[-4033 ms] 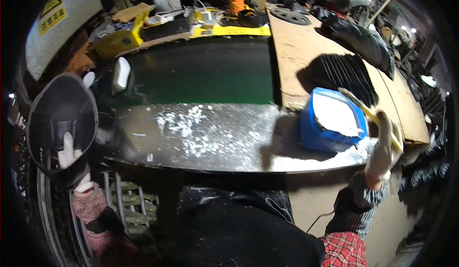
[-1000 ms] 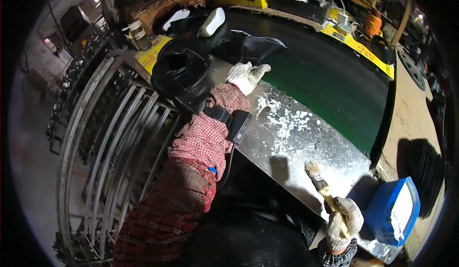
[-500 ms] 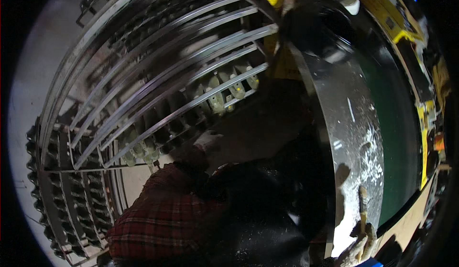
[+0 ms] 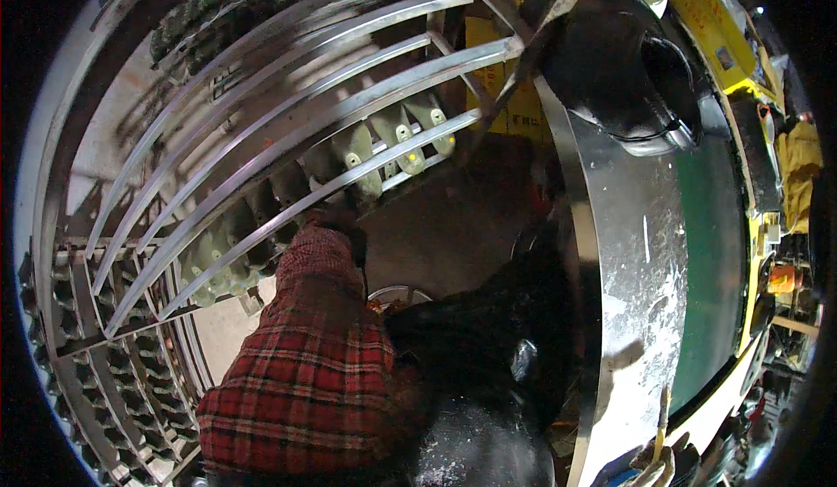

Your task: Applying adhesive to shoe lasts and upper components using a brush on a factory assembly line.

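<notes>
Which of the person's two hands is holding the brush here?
The right hand, pale-gloved, at the bottom edge toward the right, grips the brush. The left sleeve instead reaches toward the metal rack, its hand lost in shadow.

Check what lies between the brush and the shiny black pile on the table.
In the head view, metal tabletop lies between the brush and the black pile, marked with white smears and a thin white streak.

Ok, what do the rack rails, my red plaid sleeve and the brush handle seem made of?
Rack rails: likely metal, smooth, from bright glints. Plaid sleeve: matt cloth, judging by its soft drape. Brush handle: perhaps wood, being pale yellowish; finish unclear.
</notes>
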Motion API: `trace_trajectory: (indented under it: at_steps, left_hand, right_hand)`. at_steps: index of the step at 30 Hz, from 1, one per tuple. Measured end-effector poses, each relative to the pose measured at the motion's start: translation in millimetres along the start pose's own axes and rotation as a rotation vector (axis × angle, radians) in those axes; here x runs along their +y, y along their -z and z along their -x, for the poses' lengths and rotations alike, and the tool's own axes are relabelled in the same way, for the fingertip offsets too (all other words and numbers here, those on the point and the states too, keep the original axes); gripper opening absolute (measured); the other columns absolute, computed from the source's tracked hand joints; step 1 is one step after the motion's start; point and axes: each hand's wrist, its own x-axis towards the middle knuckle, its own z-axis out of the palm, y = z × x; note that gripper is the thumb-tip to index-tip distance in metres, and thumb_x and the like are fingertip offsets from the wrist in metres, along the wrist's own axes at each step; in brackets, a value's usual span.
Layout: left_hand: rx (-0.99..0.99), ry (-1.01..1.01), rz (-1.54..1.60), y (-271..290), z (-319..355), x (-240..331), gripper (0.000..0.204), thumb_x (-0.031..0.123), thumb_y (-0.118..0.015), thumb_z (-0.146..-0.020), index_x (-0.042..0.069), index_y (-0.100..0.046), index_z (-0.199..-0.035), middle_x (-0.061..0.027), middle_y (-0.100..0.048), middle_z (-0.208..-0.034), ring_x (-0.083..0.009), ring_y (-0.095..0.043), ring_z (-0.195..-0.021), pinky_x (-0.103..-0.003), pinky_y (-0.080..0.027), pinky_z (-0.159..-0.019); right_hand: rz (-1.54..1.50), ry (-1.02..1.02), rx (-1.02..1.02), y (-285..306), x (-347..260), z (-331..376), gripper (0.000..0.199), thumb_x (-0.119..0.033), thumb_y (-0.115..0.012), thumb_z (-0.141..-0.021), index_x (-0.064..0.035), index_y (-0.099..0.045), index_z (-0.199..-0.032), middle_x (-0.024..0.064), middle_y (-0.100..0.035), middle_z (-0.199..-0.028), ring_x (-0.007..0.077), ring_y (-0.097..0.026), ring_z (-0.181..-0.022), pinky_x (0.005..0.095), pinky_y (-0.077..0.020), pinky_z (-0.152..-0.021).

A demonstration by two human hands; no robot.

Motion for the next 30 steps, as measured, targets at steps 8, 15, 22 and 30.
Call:
trace_trajectory:
  at_steps: [8, 15, 22, 30]
  left_hand:
    - [-0.345, 0.334, 0.591, 30.9, 35.3, -16.2, 0.037, 0.029, -0.057, -0.089, 0.002, -0.056, -0.114, -0.0138, -0.063, -0.107, -0.0282, -0.061, -0.097, -0.043, -0.052, -0.083]
    - [-0.927, 0.836, 1.436, 148.9, 189.4, 16.2, 0.047, 0.035, -0.060, -0.085, 0.005, -0.054, -0.121, -0.0094, -0.064, -0.108, -0.0218, -0.062, -0.095, -0.038, -0.051, -0.083]
    - [-1.552, 0.063, 1.149, 189.5, 219.4, 122.0, 0.065, 0.029, -0.062, -0.077, 0.000, -0.043, -0.132, -0.0148, -0.055, -0.124, -0.0243, -0.054, -0.112, -0.040, -0.043, -0.099]
    - [-2.001, 0.004, 1.278, 177.1, 309.2, 312.9, 0.100, 0.034, -0.077, -0.063, -0.008, -0.025, -0.138, -0.0242, -0.045, -0.129, -0.0362, -0.050, -0.115, -0.052, -0.037, -0.104]
  right_hand:
    - [-0.394, -0.128, -0.057, 1.2, -4.4, 3.4, 0.027, -0.018, -0.051, -0.096, -0.0040, -0.056, -0.118, 0.0157, -0.064, -0.089, 0.0255, -0.065, -0.075, 0.0328, -0.0544, -0.064]
    - [-0.652, -0.308, -0.015, 3.8, -19.9, 12.9, 0.038, -0.027, -0.047, -0.098, 0.0084, -0.062, -0.099, 0.0167, -0.066, -0.092, 0.0223, -0.065, -0.072, 0.0276, -0.0551, -0.063]
    - [-0.563, -0.442, 0.141, 41.3, 52.4, 34.2, 0.030, -0.016, -0.048, -0.097, 0.0032, -0.056, -0.119, 0.0170, -0.061, -0.114, 0.0226, -0.059, -0.100, 0.0308, -0.0486, -0.086]
    - [0.182, -0.741, 0.375, 101.3, 213.5, 187.8, 0.036, -0.006, -0.047, -0.095, -0.0027, -0.050, -0.131, 0.0145, -0.060, -0.118, 0.0234, -0.059, -0.105, 0.0302, -0.0530, -0.086]
